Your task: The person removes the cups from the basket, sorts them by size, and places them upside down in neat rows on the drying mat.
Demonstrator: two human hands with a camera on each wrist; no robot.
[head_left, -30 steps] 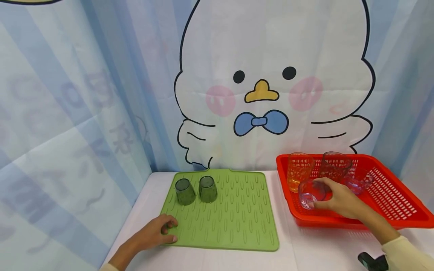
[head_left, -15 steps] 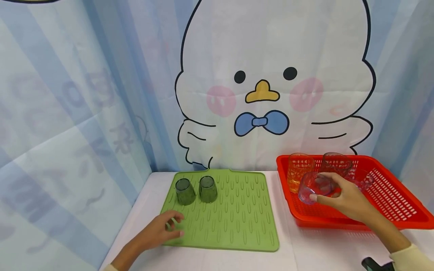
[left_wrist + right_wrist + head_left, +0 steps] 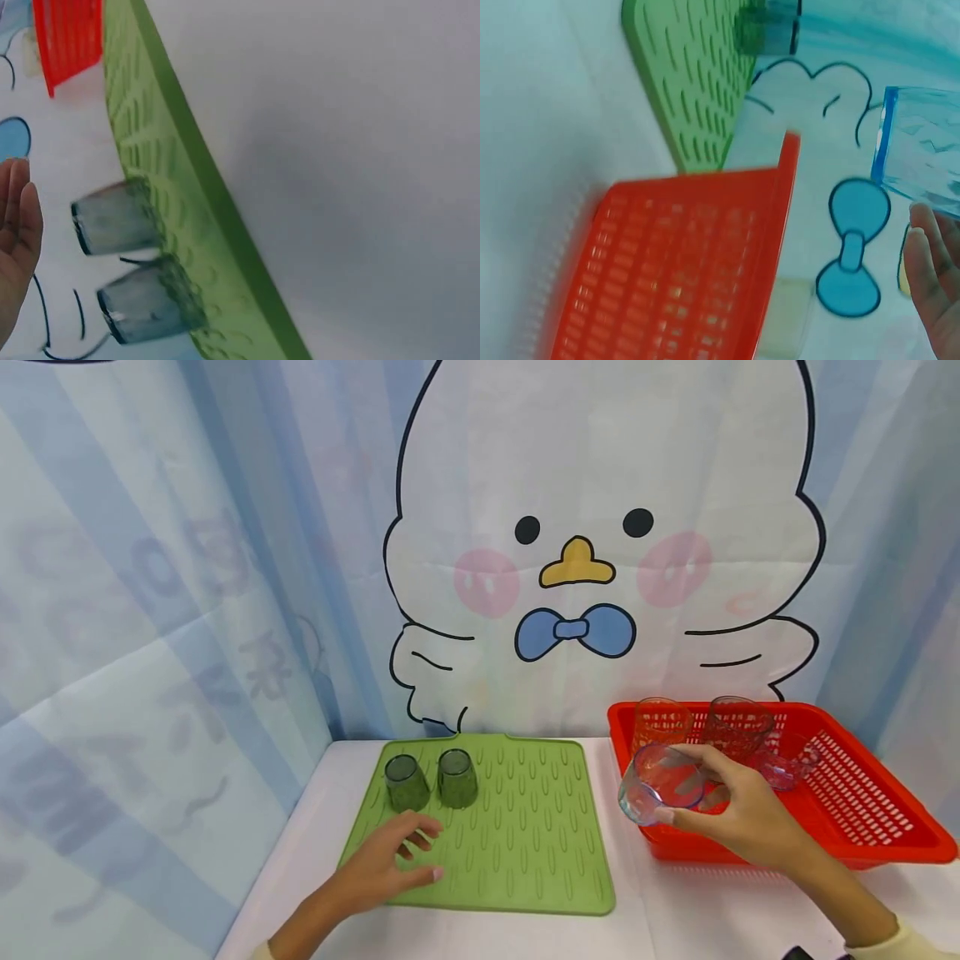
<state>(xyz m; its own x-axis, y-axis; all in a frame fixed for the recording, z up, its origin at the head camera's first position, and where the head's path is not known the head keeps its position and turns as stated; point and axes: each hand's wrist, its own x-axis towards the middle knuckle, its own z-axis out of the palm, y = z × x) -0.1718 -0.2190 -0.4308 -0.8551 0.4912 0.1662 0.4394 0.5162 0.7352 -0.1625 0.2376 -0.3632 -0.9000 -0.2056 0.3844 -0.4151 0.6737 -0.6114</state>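
A clear bluish drinking glass is tilted in my right hand, held between thumb and fingers above the left end of the red basket. In the right wrist view, that glass appears at the right edge, with my fingertips against it. My left hand hovers over the front left of the green drying mat, fingers loosely bent and holding nothing. Two dark green-grey glasses, one at the left and one beside it, stand upside down on the mat's back left.
Inside the basket are an orange glass, a grey glass and a pink-purple glass. A curtain with a cartoon bird hangs behind the white table. Something black shows at the bottom edge.
My right hand has lifted the clear glass from inside the basket and brought it left and nearer, tilting it. My left hand has moved right and slightly up over the mat.
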